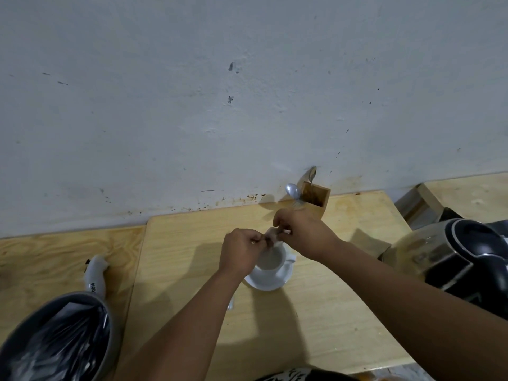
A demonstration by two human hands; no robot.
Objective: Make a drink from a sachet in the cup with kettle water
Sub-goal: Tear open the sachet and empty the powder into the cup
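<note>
Gripping a small sachet [272, 235] between them, the left hand [242, 253] and right hand [302, 232] are holding it just over the white cup [270, 261], which is sitting on a saucer [268, 281] mid-table [316, 312], the kettle [450, 257] standing at the right edge.

A wooden holder [316, 198] with spoons [293, 191] stands against the stained wall [192, 92], just beyond the fingers. Far left of the fingers, a bin lined with a black bag [55, 339] sits beside a white crumpled wrapper [96, 273] on the worktop [316, 325].
</note>
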